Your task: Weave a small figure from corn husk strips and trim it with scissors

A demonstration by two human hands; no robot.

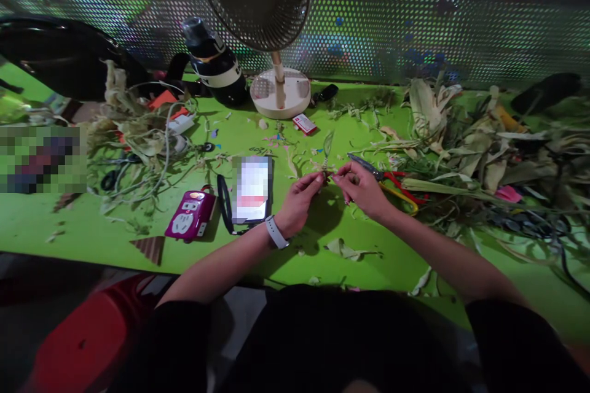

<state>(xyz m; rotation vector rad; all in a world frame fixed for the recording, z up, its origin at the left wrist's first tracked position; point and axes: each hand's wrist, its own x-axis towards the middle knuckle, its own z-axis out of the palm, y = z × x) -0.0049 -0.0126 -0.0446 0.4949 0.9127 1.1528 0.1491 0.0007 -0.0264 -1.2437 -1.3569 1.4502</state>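
Observation:
My left hand [299, 201], with a pale band at the wrist, is closed in a pinch at the foot of a small twisted strand of dried husk [327, 150]. The strand points up and away from me, its leafy tip apart from my fingers. From the other side my right hand [362, 187] pinches at the same lower end, its fingertips almost meeting the left ones. The exact grip is too small to make out. Just beyond my right hand lie grey-tipped pliers [366, 166] and red-and-yellow handles [401, 190]. Husk scraps [348, 250] lie nearer me.
A lit phone [252, 190] and a purple power socket [191, 215] lie at left. A white fan [280, 95] and a dark bottle [216, 67] stand at the back. Heaped dried husks [461, 166] cover the right side. A red stool [83, 334] stands below left.

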